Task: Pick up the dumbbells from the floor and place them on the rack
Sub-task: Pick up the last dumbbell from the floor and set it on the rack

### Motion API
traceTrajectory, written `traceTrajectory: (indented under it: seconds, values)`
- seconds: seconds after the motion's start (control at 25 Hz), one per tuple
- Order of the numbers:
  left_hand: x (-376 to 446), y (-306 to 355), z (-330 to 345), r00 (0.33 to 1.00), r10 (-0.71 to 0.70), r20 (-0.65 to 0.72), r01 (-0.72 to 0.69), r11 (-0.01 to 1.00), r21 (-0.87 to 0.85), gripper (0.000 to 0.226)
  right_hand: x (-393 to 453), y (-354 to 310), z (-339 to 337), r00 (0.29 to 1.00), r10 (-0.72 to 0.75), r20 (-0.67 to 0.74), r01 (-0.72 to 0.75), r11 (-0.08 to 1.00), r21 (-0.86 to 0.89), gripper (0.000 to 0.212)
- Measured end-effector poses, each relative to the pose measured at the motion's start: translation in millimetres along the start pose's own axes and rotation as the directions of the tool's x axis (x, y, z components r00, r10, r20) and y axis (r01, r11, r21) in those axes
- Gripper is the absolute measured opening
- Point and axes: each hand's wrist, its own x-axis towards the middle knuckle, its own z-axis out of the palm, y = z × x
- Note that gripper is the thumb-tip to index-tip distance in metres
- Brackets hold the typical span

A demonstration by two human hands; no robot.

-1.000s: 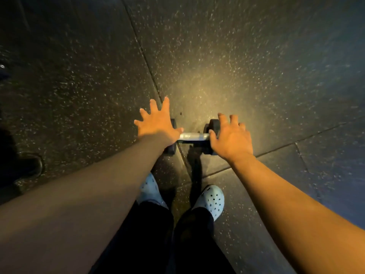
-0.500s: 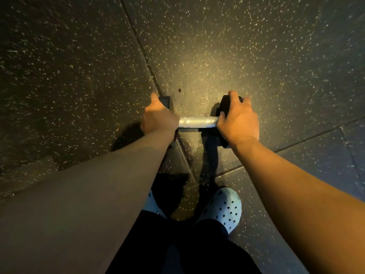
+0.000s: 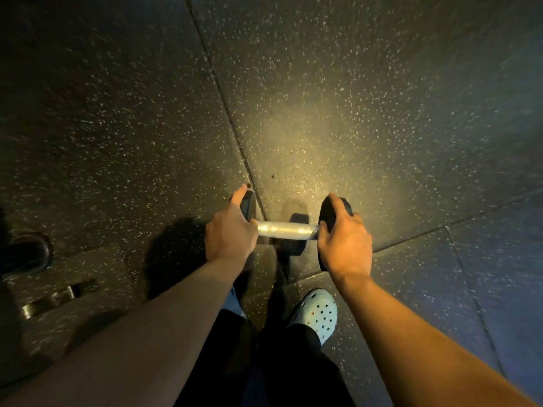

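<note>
Dumbbell [image 3: 286, 230] now lifted off floor [image 3: 352, 113], second dark weight head [image 3: 295, 243] uncovered beneath handle. Left hand [image 3: 229, 233] wraps left head, fingers curled shut, thumb along rim. Right hand [image 3: 345, 243] clamps right head likewise. Bar level between hands, above pale perforated clog [image 3: 318, 314]. Handle silver, cylindrical, shiny; heads black, matte. Floor: dark speckled rubber tiles, seams visible.
</note>
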Motion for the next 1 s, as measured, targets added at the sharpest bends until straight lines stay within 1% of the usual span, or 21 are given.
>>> traceTrajectory:
  seconds: [0.08, 0.16, 0.32, 0.44, 0.52, 0.56, 0.6, 0.68, 0.76, 0.88, 1.0]
  values:
    - [-34, 4, -44, 1.0, -0.001, -0.014, 0.001, 0.999, -0.034, 0.074, -36, -26, -34, 1.0, -0.02, -0.001, 0.02, 1.0, -0.001, 0.058]
    - [-76, 8, -104, 0.998, 0.004, -0.059, -0.01, 0.995, -0.101, 0.069, -76, -61, -80, 0.997, -0.072, -0.014, 0.072, 0.997, -0.004, 0.059]
    - [-167, 20, -221, 0.98, 0.0, -0.2, -0.028, 0.99, -0.137, 0.067, -151, -132, -176, 0.977, -0.204, -0.061, 0.204, 0.979, -0.002, 0.06]
    - [-224, 28, -287, 0.938, -0.032, -0.344, -0.022, 0.988, -0.151, 0.068, -200, -173, -234, 0.942, -0.324, -0.091, 0.327, 0.945, 0.018, 0.061]
    - [-269, 28, -326, 0.904, -0.078, -0.42, -0.011, 0.979, -0.205, 0.068, -237, -198, -273, 0.9, -0.422, -0.109, 0.425, 0.905, 0.009, 0.063]
    - [-281, 27, -336, 0.896, -0.1, -0.433, 0.001, 0.975, -0.224, 0.068, -249, -206, -283, 0.885, -0.451, -0.116, 0.454, 0.891, 0.001, 0.064]
    - [-302, 24, -350, 0.878, -0.131, -0.461, 0.009, 0.966, -0.258, 0.067, -267, -215, -297, 0.856, -0.502, -0.125, 0.505, 0.863, -0.008, 0.065]
    - [-343, 13, -373, 0.841, -0.19, -0.506, 0.026, 0.949, -0.313, 0.067, -301, -230, -313, 0.806, -0.581, -0.112, 0.583, 0.812, -0.024, 0.065]
    - [-373, 2, -389, 0.805, -0.224, -0.549, 0.04, 0.944, -0.327, 0.067, -327, -243, -319, 0.767, -0.632, -0.114, 0.633, 0.774, -0.033, 0.065]
    - [-423, -36, -418, 0.731, -0.315, -0.605, 0.076, 0.919, -0.386, 0.067, -376, -273, -316, 0.675, -0.729, -0.116, 0.729, 0.683, -0.049, 0.065]
    - [-471, -88, -441, 0.628, -0.436, -0.644, 0.114, 0.871, -0.478, 0.067, -434, -313, -302, 0.543, -0.836, -0.082, 0.835, 0.547, -0.055, 0.061]
